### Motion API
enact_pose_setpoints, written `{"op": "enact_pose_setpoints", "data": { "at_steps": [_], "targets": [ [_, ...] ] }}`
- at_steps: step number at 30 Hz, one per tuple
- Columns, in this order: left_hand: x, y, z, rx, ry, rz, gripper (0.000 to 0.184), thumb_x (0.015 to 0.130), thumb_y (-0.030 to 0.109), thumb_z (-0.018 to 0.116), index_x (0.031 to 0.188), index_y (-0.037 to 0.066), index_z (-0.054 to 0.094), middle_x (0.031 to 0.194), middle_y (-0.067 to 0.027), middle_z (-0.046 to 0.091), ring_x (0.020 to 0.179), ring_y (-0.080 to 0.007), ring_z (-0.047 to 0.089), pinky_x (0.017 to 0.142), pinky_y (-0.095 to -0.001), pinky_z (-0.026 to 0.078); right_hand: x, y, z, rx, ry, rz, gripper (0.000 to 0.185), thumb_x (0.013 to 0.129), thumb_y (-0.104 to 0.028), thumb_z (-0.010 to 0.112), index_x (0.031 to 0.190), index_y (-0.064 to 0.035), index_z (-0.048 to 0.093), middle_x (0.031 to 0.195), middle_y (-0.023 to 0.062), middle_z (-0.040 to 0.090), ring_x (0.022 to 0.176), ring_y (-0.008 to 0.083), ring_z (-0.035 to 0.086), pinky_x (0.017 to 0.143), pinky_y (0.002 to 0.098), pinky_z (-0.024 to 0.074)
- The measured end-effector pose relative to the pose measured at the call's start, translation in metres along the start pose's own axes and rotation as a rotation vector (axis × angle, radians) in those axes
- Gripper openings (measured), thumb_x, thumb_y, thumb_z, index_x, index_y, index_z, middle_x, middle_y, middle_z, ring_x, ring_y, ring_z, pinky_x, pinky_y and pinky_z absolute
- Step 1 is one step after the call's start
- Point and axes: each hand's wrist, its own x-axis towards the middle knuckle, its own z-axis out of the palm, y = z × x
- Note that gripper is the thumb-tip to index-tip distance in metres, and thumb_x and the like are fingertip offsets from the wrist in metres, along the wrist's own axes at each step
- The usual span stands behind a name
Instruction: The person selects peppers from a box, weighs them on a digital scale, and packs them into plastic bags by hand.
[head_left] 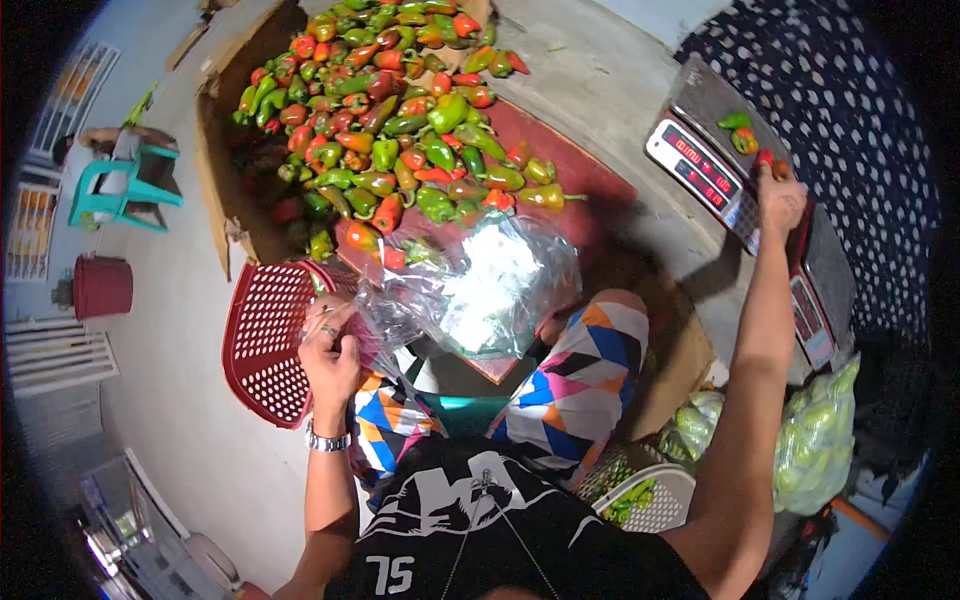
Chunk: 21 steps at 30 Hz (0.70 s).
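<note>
My left hand (330, 350), with a metal watch at the wrist, is closed on the edge of a clear plastic bag (400, 310). The shiny bag spreads across my lap and the near end of a red board (560, 150). My right hand (782, 203) reaches far right to a digital scale (700, 165) with a lit red display. Its fingers are closed around a red pepper (765, 160) at the scale's platform. A green pepper (734, 120) and an orange-green pepper (745, 140) lie on that platform.
A large heap of red and green peppers (390, 120) lies inside cardboard (220, 180). A red perforated basket (265, 340) stands left. A second scale (812, 315), bagged green produce (815, 440) and a white basket (665, 500) are right. A teal chair (125, 190) stands far left.
</note>
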Motion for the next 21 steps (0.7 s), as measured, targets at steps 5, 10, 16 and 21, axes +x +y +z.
{"op": "enact_pose_setpoints", "data": {
  "at_steps": [5, 10, 16, 21],
  "targets": [
    [0.006, 0.004, 0.001, 0.075, -0.061, 0.05, 0.038, 0.075, 0.006, 0.056, 0.109, 0.002, 0.075, 0.103, -0.0168, 0.075, 0.101, -0.0342, 0.07, 0.107, -0.0444, 0.047, 0.023, 0.004, 0.023, -0.251, -0.131, 0.046, 0.061, 0.086, -0.064, 0.065, 0.122, -0.016, 0.075, 0.121, 0.0193, 0.072, 0.116, 0.0384, 0.068, 0.1, 0.0487, 0.0528],
    [0.006, 0.008, 0.003, 0.052, -0.062, 0.006, 0.038, 0.076, 0.005, 0.055, 0.109, 0.004, 0.075, 0.106, -0.0149, 0.075, 0.104, -0.0323, 0.07, 0.109, -0.0458, 0.045, 0.019, -0.016, 0.009, -0.301, -0.255, 0.116, 0.067, 0.085, -0.068, 0.064, 0.126, -0.0161, 0.073, 0.126, 0.0178, 0.071, 0.119, 0.0362, 0.067, 0.097, 0.0469, 0.0538],
    [0.006, 0.003, -0.001, 0.054, -0.055, 0.039, 0.038, 0.076, 0.005, 0.055, 0.109, 0.003, 0.075, 0.108, -0.0151, 0.075, 0.104, -0.0323, 0.07, 0.109, -0.0457, 0.046, 0.022, 0.005, 0.018, -0.112, -0.026, 0.262, 0.073, 0.075, -0.075, 0.072, 0.095, -0.005, 0.078, 0.109, 0.0183, 0.076, 0.105, 0.0378, 0.071, 0.09, 0.0498, 0.0552],
    [0.004, -0.008, -0.005, 0.021, -0.041, 0.044, 0.038, 0.075, 0.004, 0.055, 0.107, 0.002, 0.075, 0.106, -0.0156, 0.075, 0.102, -0.0324, 0.07, 0.108, -0.0458, 0.046, -0.005, -0.001, 0.021, 0.477, 0.169, 0.213, 0.053, 0.077, -0.054, 0.083, 0.094, -0.0043, 0.076, 0.095, 0.0112, 0.075, 0.087, 0.0259, 0.072, 0.081, 0.0395, 0.0564]
  ]
}}
